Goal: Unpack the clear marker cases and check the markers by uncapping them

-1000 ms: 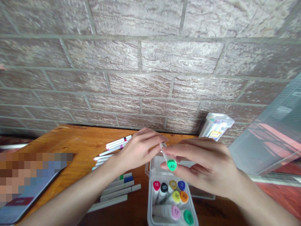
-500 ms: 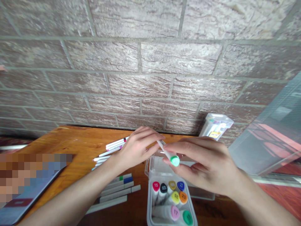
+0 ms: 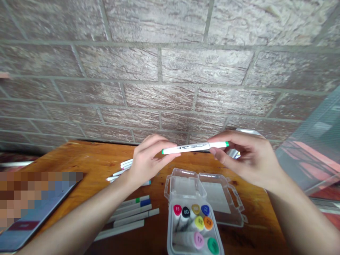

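Observation:
A white marker point(image 3: 193, 147) with green ends is held level above the table between my two hands. My left hand point(image 3: 151, 157) pinches its left end between thumb and fingers. Near the other end, my right hand point(image 3: 247, 159) grips it, with the green tip showing past the fingers. Below them stands a clear plastic case point(image 3: 170, 226) with its lid point(image 3: 225, 202) swung open. Several markers with coloured, numbered caps sit in the case, among them a pink one point(image 3: 198, 240) lying tilted and a green one point(image 3: 213, 245).
Loose markers point(image 3: 132, 214) lie on the wooden table point(image 3: 92, 161) left of the case, with more white markers point(image 3: 126, 163) behind my left wrist. A tablet point(image 3: 34, 219) is at the left. Behind my right hand, another clear container point(image 3: 249, 131) is mostly hidden. A brick wall point(image 3: 159, 95) rises behind.
My hands have turned the marker from pointing toward me to lying level across the view. My right hand has moved up and right, uncovering the case's lid.

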{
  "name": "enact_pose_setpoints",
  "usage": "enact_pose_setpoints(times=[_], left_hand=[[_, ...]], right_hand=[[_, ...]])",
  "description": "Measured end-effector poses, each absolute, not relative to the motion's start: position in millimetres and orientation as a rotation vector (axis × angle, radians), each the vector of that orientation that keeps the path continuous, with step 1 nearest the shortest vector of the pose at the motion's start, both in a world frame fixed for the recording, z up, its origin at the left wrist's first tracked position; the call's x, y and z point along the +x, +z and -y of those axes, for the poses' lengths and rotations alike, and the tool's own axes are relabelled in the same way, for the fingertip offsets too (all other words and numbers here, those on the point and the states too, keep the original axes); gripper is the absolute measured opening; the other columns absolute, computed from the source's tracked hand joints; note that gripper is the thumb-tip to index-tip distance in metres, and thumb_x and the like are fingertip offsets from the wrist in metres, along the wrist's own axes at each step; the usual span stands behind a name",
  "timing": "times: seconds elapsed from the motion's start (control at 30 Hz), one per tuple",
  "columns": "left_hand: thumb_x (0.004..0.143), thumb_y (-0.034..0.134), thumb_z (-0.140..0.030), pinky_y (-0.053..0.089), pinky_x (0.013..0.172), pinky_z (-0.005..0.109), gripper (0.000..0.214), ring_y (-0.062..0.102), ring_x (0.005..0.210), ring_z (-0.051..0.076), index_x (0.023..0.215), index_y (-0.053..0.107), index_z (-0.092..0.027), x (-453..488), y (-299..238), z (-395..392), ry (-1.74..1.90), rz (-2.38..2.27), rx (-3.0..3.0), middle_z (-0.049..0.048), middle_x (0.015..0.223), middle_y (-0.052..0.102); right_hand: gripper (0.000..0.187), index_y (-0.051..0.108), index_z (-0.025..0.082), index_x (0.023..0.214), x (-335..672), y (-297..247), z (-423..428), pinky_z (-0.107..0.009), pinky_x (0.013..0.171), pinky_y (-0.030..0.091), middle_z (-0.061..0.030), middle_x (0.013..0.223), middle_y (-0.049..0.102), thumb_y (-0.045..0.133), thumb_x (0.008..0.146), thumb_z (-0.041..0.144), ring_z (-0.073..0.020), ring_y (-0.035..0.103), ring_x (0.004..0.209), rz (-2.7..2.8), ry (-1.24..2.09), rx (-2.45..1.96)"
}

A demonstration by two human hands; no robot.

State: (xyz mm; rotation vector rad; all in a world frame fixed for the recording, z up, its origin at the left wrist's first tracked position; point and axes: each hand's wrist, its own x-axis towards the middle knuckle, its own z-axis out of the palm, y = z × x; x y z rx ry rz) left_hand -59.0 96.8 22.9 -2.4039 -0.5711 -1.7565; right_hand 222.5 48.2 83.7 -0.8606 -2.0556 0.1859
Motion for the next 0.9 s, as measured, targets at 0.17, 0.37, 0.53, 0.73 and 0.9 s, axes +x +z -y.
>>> enact_pose_setpoints(times=[0.17, 0.37, 0.53, 0.73, 0.9], left_hand=[[0.086, 0.087, -0.020, 0.054, 0.076, 0.027, 0.019, 0.071, 0.081, 0.015, 0.101, 0.077, -0.017, -57.0, 20.5, -98.6, -1.766, 0.651, -2.479, 0.0039, 0.092, 0.078], [0.093, 0.080, -0.024, 0.051, 0.078, 0.029, 0.011, 0.072, 0.081, 0.016, 0.100, 0.075, -0.019, -53.7, 12.5, -100.3, -1.567, 0.744, -2.625, 0.0022, 0.092, 0.080], [0.093, 0.080, -0.023, 0.052, 0.079, 0.029, 0.009, 0.073, 0.082, 0.016, 0.098, 0.075, -0.018, -51.7, 9.1, -100.5, -1.567, 0.730, -2.666, 0.0028, 0.092, 0.081], [0.082, 0.090, -0.019, 0.053, 0.070, 0.023, 0.025, 0.071, 0.077, 0.012, 0.104, 0.079, -0.016, -52.7, 24.3, -85.5, -1.872, 0.631, -2.548, 0.0034, 0.091, 0.080], [0.079, 0.092, -0.015, 0.052, 0.065, 0.023, 0.025, 0.069, 0.071, 0.012, 0.100, 0.080, -0.015, -45.6, 35.5, -63.3, -2.032, 0.549, -2.562, 0.0036, 0.083, 0.078]], right_hand=[[0.019, 0.079, 0.023, 0.111, 222.0, 82.2, -48.3, -0.022, 0.063, 0.057, -0.0011, 0.090, 0.080, 0.079, 0.093, 0.021, -0.0130, 0.071, 0.070, 2.023, 0.207, -0.858], [0.016, 0.079, 0.020, 0.105, 206.0, 83.6, -36.6, -0.019, 0.061, 0.053, 0.0002, 0.086, 0.079, 0.083, 0.090, 0.021, -0.0101, 0.069, 0.067, 2.083, 0.140, -0.775], [0.012, 0.078, 0.018, 0.103, 196.5, 87.4, -27.5, -0.019, 0.061, 0.052, -0.0008, 0.084, 0.078, 0.081, 0.091, 0.019, -0.0101, 0.068, 0.067, 2.161, 0.121, -0.706], [0.014, 0.078, 0.020, 0.102, 220.8, 86.5, -51.7, -0.019, 0.050, 0.051, 0.0009, 0.069, 0.076, 0.083, 0.089, 0.024, -0.0110, 0.067, 0.055, 1.843, 0.557, -0.859], [0.031, 0.079, 0.016, 0.097, 237.1, 69.9, -81.9, -0.022, 0.053, 0.055, -0.0051, 0.068, 0.078, 0.091, 0.081, 0.040, -0.0140, 0.069, 0.056, 1.853, 1.103, -0.930]])
